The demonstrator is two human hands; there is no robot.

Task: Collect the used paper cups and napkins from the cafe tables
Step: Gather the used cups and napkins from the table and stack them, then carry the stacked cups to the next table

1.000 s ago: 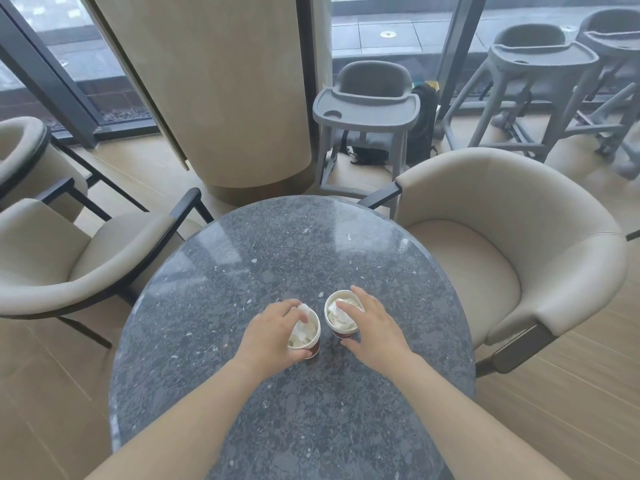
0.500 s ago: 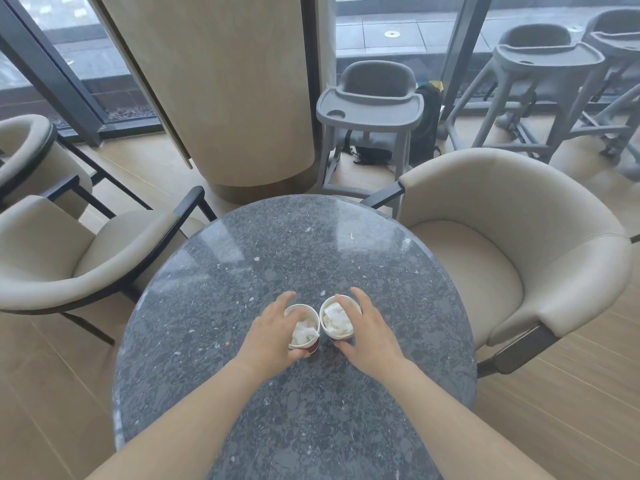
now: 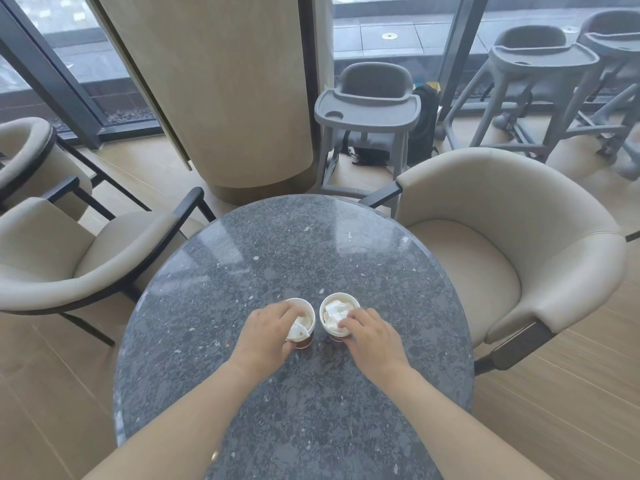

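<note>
A cafe seating area. A round speckled stone surface [image 3: 277, 258] sits between cushioned beige armchairs [image 3: 502, 237], with grey children's high chairs [image 3: 369, 109] lined along the floor-to-ceiling windows [image 3: 391, 32] at upper right.

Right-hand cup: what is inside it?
A crumpled white napkin fills the right cup; the right hand rests its fingertips on it. Anything beneath the napkin, liquid included, is hidden.

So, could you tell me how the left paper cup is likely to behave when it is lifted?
The left paper cup probably feels light, since only a crumpled napkin shows inside. Its thin walls may dent under the left hand. Being small and upright, it could tip if nudged.
</note>
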